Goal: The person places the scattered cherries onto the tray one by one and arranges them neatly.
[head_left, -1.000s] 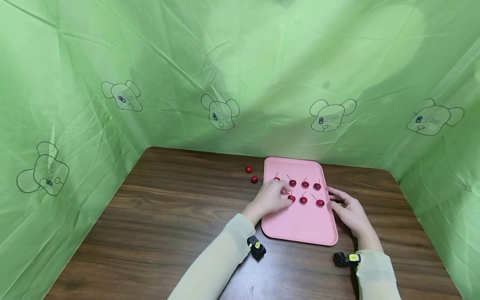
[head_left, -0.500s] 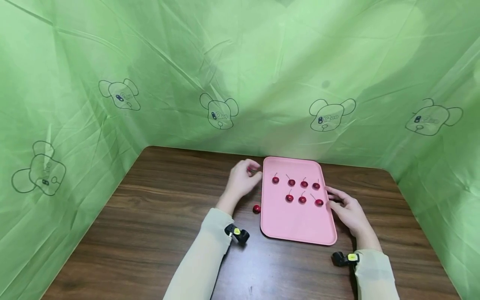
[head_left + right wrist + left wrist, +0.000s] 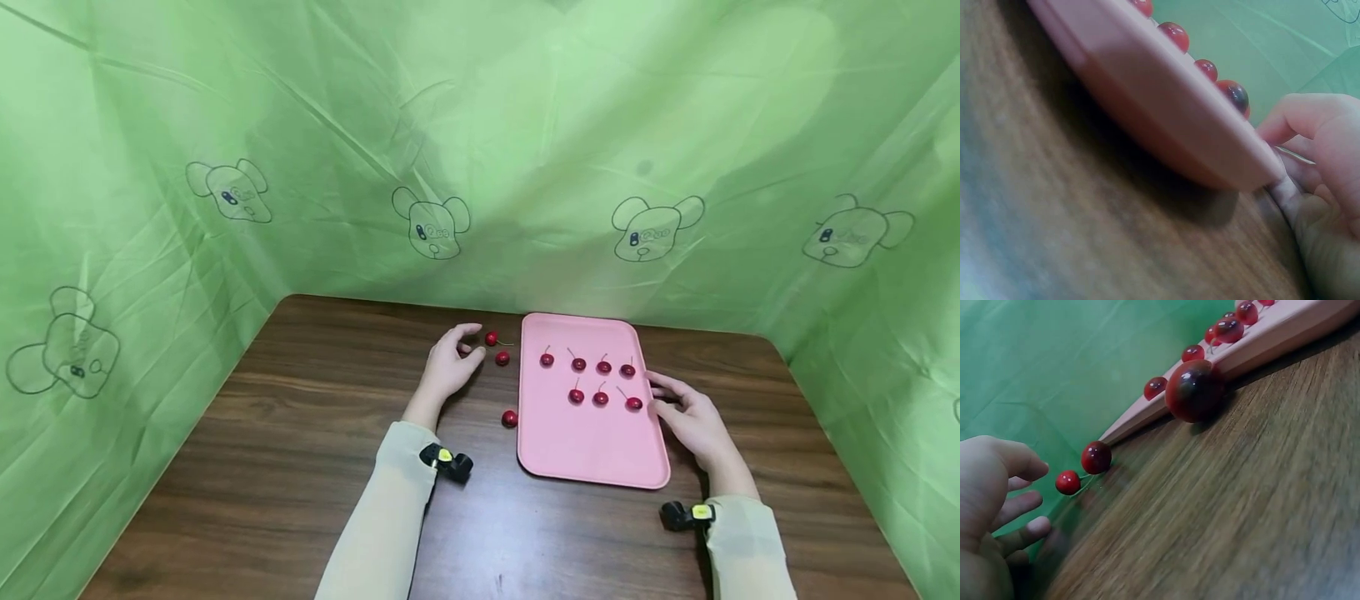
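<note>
Since the last frame my left hand (image 3: 448, 367) has pulled back a little from the 2 cherries (image 3: 497, 348) it was covering, so both now show just off its fingertips, lying on the wooden table (image 3: 315, 450) between the hand and the pink tray (image 3: 592, 450). The hand is loosely spread, fingers relaxed, pinching nothing. A third cherry (image 3: 509, 418) sits nearer my wrist, close against the tray's edge. My right hand (image 3: 693, 421) rests flat against the tray's far side, fingers straight, steadying it; 7 cherries lie on the tray beyond its fingertips. I judge these light, round, glossy and prone to roll. I'd take one by a gentle 2-finger pinch on the body, or by the thin stem.
</note>
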`<state>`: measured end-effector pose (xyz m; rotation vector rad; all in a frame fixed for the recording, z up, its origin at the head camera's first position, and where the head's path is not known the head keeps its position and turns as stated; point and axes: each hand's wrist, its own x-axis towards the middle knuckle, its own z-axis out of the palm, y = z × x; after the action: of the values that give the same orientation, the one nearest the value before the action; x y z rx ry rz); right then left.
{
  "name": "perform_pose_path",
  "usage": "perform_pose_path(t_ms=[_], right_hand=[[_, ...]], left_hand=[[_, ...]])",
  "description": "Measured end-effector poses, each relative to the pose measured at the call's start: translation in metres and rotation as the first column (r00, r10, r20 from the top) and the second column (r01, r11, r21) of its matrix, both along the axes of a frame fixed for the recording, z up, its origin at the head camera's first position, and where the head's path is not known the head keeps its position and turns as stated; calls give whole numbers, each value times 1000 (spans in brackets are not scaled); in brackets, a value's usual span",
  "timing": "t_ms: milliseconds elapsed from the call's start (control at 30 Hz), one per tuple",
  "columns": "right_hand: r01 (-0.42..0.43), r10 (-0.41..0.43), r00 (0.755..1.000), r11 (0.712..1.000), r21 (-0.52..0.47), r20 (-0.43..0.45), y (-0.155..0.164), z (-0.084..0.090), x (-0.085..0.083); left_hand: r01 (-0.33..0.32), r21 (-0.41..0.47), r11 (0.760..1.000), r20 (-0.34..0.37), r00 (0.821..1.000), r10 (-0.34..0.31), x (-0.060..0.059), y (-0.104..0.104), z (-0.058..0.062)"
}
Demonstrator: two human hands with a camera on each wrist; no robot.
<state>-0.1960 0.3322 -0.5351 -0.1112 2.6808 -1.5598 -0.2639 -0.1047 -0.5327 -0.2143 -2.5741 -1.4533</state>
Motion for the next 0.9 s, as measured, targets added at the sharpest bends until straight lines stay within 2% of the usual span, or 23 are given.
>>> perform_pose_path(t_ms=[167,300,633,767,900], right_hand=[[1,-1,1000,1000,5,3,0,2,-2],[10,-10,1000,1000,9,21,0,1,-2],[5,-5,1000,1000,8,12,0,0,-2],[4,-4,1000,1000,5,10,0,0,-2],[7,-7,1000,1000,8,10,1,-1,-2]], left_hand=[[74,-109,991,10,997,-74,-3,2,0],[107,-173,979,24,994,-105,-3,4,0],[117,-215,970,14,993,-117,-4,4,-4],[108,-222,969,-11,993,-113,-8,5,-4],[116,-246,962,-5,993,-121,-15,6,-4]])
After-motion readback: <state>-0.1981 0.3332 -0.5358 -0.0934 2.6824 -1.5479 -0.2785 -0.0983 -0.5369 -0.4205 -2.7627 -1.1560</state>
